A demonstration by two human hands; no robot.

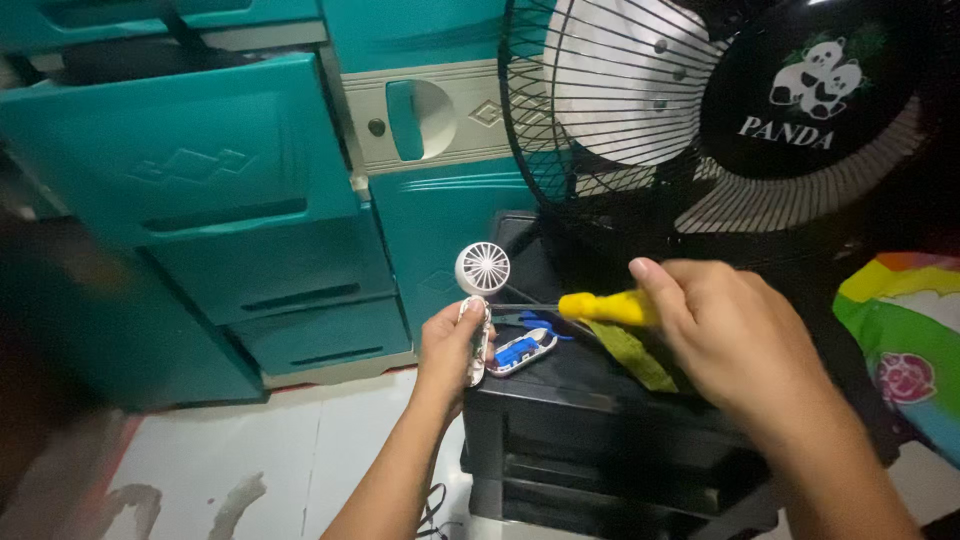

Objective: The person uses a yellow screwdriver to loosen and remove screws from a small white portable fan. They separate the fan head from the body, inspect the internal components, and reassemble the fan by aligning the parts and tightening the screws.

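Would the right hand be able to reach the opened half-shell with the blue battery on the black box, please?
Probably yes: the right hand holding the yellow screwdriver hovers beside the half-shell, with nothing between them.

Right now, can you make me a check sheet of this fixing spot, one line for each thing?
Surface: black box top, dark, partly covered.
Job's things: small white handheld fan, held upright; yellow-handled screwdriver, its tip at the fan's handle; opened casing half with a blue battery lying on the box.
Clutter: green cloth strip.
Grippers: left hand grips the fan handle; right hand grips the screwdriver.
Cables: blue wires beside the casing.
Surroundings: teal drawers, big black fan, white floor.
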